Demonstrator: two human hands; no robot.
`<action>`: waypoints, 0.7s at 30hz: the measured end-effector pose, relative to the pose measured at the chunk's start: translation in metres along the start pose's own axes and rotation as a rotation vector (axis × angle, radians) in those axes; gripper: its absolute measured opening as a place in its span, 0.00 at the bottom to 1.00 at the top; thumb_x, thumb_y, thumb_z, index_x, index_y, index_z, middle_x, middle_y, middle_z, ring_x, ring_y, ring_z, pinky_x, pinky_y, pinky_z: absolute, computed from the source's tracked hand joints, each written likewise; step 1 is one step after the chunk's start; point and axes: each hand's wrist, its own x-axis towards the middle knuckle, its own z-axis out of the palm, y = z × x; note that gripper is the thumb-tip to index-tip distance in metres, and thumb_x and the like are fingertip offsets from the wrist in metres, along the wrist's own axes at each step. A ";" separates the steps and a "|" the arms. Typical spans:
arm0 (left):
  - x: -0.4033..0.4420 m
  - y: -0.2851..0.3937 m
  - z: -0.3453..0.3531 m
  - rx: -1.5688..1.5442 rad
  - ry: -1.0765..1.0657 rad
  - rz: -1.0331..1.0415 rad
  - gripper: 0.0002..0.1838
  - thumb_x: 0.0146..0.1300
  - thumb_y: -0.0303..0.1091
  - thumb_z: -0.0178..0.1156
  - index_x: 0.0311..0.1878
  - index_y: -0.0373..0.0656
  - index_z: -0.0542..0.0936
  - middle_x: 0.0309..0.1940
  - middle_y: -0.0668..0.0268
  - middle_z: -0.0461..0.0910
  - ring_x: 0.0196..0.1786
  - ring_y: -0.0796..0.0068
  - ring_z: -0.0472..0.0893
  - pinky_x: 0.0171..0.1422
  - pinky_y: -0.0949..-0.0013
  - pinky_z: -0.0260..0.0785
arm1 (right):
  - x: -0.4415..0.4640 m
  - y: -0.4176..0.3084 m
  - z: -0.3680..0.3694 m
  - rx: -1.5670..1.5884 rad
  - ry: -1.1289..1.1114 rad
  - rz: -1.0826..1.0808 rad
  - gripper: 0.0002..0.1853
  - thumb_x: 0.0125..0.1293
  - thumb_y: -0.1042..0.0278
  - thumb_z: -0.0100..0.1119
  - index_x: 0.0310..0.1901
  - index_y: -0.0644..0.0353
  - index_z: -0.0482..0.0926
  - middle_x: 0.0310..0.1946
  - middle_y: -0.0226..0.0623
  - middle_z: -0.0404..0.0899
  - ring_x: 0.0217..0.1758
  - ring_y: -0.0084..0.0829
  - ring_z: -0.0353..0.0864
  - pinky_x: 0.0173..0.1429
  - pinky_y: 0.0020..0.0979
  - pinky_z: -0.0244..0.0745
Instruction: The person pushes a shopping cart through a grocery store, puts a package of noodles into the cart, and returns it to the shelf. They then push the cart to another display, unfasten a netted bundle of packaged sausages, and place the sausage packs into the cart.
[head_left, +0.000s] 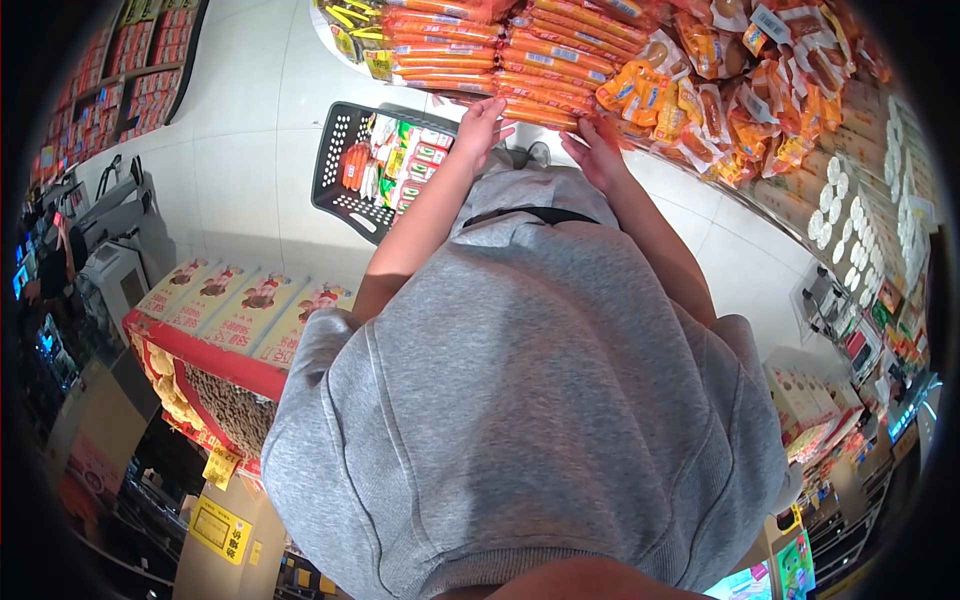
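Orange-red packaged sausages [555, 62] lie stacked in rows at the top centre. My left hand [482, 130] is at the left end of the nearest packs, palm turned inward and fingers apart. At their right end is my right hand [598, 152], its fingers spread against the wrappers. The front pack [540, 117] lies between my two hands; neither hand is visibly closed around it. Whether the fingertips press on it is too small to tell.
A black basket [325, 170] holding packaged goods stands on the floor at left. Loose orange packets [720, 110] are heaped at upper right. Boxes [235, 305] are stacked at lower left, shelves [130, 75] at upper left, and white-capped goods [850, 225] at right.
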 end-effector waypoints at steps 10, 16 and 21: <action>0.007 0.012 0.000 -0.052 -0.127 -0.030 0.15 0.64 0.23 0.59 0.53 0.39 0.70 0.47 0.62 0.78 0.49 0.69 0.81 0.52 0.63 0.80 | 0.011 -0.004 -0.006 0.086 -0.125 0.012 0.16 0.70 0.73 0.55 0.57 0.59 0.68 0.55 0.40 0.73 0.58 0.38 0.77 0.65 0.36 0.76; 0.012 0.001 -0.022 -0.027 -0.325 0.034 0.25 0.54 0.09 0.56 0.52 0.40 0.66 0.41 0.61 0.77 0.40 0.67 0.82 0.44 0.67 0.82 | -0.013 -0.002 -0.006 0.000 -0.116 0.039 0.27 0.62 0.91 0.52 0.61 0.60 0.63 0.61 0.39 0.68 0.66 0.39 0.71 0.68 0.38 0.73; -0.004 0.002 -0.012 -0.039 -0.238 0.033 0.31 0.52 0.06 0.54 0.58 0.43 0.63 0.49 0.55 0.75 0.50 0.58 0.81 0.50 0.60 0.81 | -0.017 -0.005 -0.006 -0.005 -0.139 0.005 0.33 0.56 0.95 0.53 0.63 0.57 0.61 0.60 0.41 0.68 0.64 0.39 0.72 0.62 0.34 0.76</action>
